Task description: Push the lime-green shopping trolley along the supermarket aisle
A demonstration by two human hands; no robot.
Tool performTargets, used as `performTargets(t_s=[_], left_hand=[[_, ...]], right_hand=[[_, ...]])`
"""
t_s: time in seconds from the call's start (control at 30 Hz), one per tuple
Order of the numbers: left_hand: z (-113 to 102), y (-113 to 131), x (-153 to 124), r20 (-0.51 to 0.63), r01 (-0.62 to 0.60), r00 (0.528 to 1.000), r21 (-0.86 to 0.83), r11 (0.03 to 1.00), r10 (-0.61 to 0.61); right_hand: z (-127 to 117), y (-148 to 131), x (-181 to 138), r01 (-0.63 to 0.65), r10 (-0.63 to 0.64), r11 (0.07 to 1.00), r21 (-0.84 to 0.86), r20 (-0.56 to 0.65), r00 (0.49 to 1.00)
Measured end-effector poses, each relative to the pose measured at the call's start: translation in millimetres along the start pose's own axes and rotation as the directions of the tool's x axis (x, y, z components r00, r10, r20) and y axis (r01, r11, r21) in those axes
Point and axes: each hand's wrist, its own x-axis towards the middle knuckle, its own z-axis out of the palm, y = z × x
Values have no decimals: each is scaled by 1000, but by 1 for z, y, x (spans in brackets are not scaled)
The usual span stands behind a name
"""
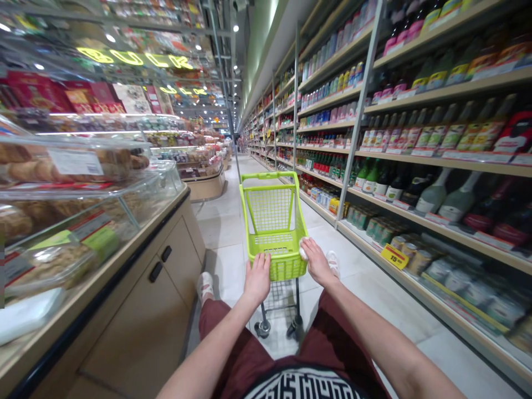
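A lime-green shopping cart stands in front of me between my legs, its plastic basket on a grey metal frame with dark casters. My left hand rests at the near left of the basket, its fingers bent over the rim. At the near right corner, my right hand is closed around a crumpled white wipe and presses it against the rim. The wipe is partly hidden under the fingers. Through the basket's far side, the grid panel shows.
A wooden counter with packed baked goods runs along my left. Tall shelves of bottles and cans line the right side, with a yellow price tag low down. The tiled aisle floor stretches ahead between them.
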Motion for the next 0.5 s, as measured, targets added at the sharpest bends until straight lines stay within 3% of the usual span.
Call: performTargets(t_s=[0.2,0.37,0.5], left_hand=[[2,7,-5,-12,-170,986,-92,981,169],[2,-7,-1,-54,-7,999,-108,994,1],[-1,-5,-2,-45,-27,999,-27,999,26]], right_hand=[[-28,-12,2,-135,135,991,-9,67,989],[-32,-64,11,-34,21,995,93,138,990],[-27,-99,14,60,-89,983,176,160,983]])
